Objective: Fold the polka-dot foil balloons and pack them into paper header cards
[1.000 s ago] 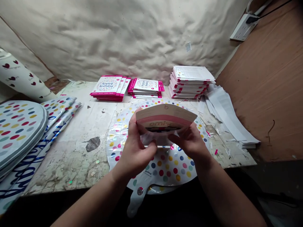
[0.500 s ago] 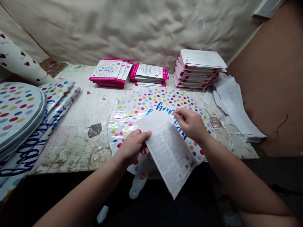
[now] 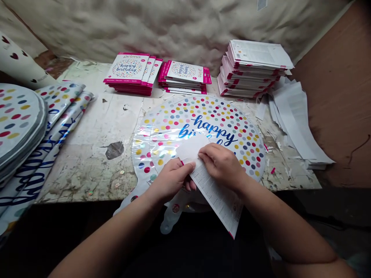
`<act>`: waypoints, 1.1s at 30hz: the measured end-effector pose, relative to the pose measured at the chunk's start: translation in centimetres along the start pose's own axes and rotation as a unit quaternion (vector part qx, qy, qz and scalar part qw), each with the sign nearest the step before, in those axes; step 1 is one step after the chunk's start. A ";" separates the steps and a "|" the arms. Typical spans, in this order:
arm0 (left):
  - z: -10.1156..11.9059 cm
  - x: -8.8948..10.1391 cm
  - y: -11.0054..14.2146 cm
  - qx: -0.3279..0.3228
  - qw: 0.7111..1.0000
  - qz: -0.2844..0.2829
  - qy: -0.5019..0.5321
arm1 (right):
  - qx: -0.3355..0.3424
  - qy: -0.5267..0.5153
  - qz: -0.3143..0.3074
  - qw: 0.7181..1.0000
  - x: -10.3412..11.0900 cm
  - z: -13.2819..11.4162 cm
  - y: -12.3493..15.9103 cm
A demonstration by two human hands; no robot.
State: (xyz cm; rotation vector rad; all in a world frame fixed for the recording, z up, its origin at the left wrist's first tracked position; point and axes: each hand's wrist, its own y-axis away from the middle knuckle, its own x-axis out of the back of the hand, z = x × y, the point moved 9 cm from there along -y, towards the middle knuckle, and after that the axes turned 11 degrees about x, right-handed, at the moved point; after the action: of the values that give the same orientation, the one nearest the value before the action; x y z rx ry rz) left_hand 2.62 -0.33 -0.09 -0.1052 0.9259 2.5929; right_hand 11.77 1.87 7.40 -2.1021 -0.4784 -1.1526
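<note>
Presently both hands are on a printed card [image 3: 216, 197], white with a pink edge, held above a round foil balloon [image 3: 203, 123]. The balloon lies flat near the front edge of the tabletop [image 3: 87, 170], with its dotted face and blue "happy birthday" lettering up and its tail running over that edge.

Left hand [image 3: 171, 179]: fingers pressed together, pinching the card's upper left edge. Right hand [image 3: 222, 166]: fingers pressed together on the card's upper part, just beside the left hand. Thumbs are largely hidden. The card's blank upper flap overlaps the lettering, and its printed lower end hangs beyond the tabletop's front edge.

Progress, as judged from the layout: along the back edge sit three stacks of pink-edged packets, a left stack [image 3: 126, 73], a middle stack [image 3: 184, 75] and a right stack [image 3: 252, 69]. Unpacked stock remains at the left edge: a pile of round balloons [image 3: 17, 119] and flat balloons [image 3: 60, 116] with blue script. The balloon under the hands is not yet inside a packet. Loose paper sheets [image 3: 295, 123] lie near the right edge.
</note>
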 end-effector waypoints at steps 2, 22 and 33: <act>0.0 0.1 -0.1 0.002 1.000 -0.001 0.013 | 0.004 -0.009 -0.020 1.000 -0.1 -0.2 -0.1; -0.7 2.2 -0.3 0.002 0.988 0.115 0.105 | -0.132 0.206 0.069 0.967 7.3 6.6 3.6; 4.6 -1.4 1.1 -0.213 0.891 -0.011 -0.400 | -0.196 0.112 -0.060 0.972 3.8 7.4 7.5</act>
State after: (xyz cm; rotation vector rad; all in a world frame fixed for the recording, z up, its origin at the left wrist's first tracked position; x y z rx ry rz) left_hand 3.77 1.36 4.41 0.7710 0.0529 2.3998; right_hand 22.75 1.93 4.92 -2.2540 -0.2910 -1.6435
